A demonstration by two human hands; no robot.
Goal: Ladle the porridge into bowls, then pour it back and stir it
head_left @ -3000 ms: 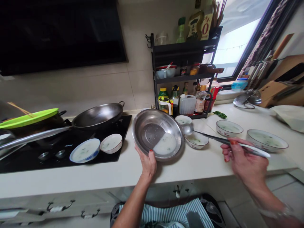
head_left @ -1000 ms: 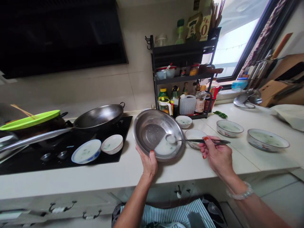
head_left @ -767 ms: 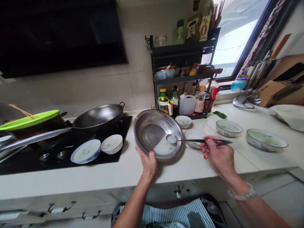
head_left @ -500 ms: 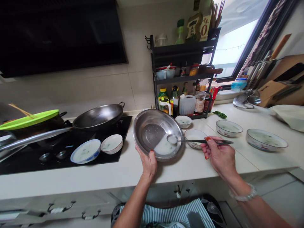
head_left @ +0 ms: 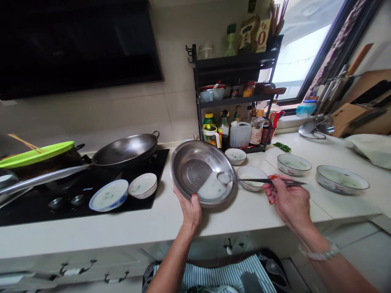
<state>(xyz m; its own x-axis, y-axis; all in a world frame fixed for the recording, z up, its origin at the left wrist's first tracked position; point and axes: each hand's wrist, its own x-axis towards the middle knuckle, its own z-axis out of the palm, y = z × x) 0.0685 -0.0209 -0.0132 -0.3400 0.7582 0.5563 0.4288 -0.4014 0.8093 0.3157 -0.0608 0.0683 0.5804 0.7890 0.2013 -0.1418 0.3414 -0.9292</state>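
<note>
My left hand grips the near rim of a steel basin, thumb over the edge, and holds it tilted to the right. White liquid with green bits has pooled in its lower right side. In my right hand is the dark handle of a ladle, whose bowl is over the pool near the basin's right rim. A patterned bowl with some white soup stands just right of the basin, under the ladle's handle. A smaller bowl of soup sits behind it.
Two soup bowls, one nearer and one farther, stand on the right. A blue-rimmed bowl and a white bowl are on the hob's edge, before a wok. A black rack of bottles stands behind.
My right hand and the ladle have shifted slightly to the right, with the ladle's bowl closer to the basin's right rim. The basin and my left hand stay nearly still.
</note>
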